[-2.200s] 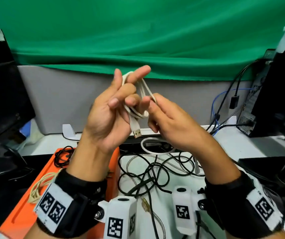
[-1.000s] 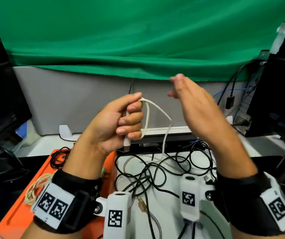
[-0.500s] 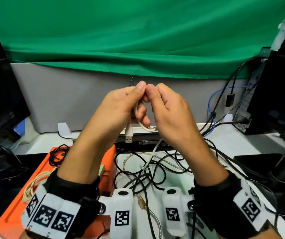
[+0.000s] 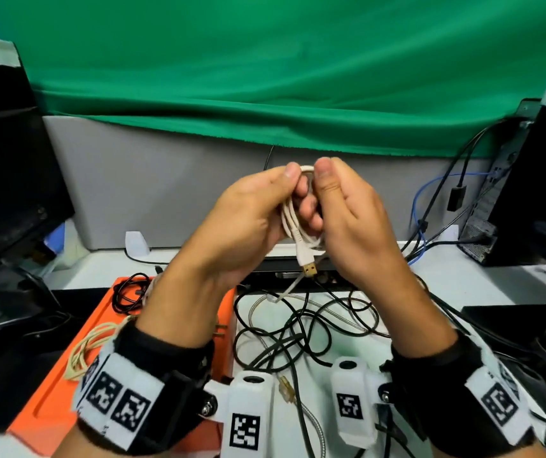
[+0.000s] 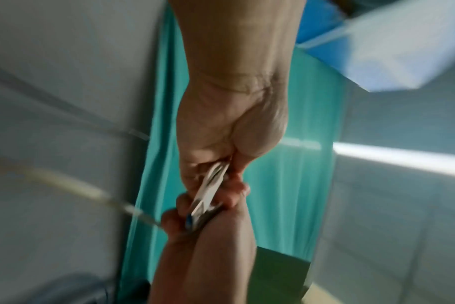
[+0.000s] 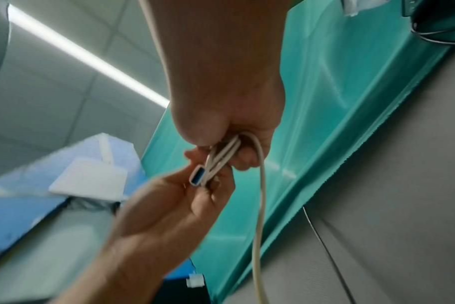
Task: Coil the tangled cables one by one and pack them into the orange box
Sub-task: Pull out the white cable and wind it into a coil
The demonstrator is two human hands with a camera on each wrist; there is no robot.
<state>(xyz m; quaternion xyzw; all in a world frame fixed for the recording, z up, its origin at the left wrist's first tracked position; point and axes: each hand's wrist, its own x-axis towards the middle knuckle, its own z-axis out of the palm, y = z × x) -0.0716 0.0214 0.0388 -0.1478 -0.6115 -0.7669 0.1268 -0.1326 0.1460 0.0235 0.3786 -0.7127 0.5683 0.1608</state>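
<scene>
Both hands are raised over the table, holding a white USB cable (image 4: 293,223) between them. My left hand (image 4: 298,186) grips the small coil of loops, and its gold USB plug (image 4: 308,267) hangs below. My right hand (image 4: 324,193) pinches the top of the loops beside the left thumb. In the right wrist view the loops (image 6: 222,156) and the plug (image 6: 196,177) sit between both hands, and a loose strand (image 6: 260,205) trails down. The left wrist view is blurred, with the cable (image 5: 210,189) squeezed between the hands. The orange box (image 4: 43,408) lies at the lower left.
The box holds a coiled black cable (image 4: 129,292) and a beige cable (image 4: 90,345). A tangle of black cables (image 4: 298,325) and a silver braided cable (image 4: 311,421) lie on the white table under my hands. Dark monitors stand left and right, and a grey partition behind.
The right hand swung out, drew a strand of white cable and came back to the left hand. The bundle now has more loops, and both hands sit slightly lower.
</scene>
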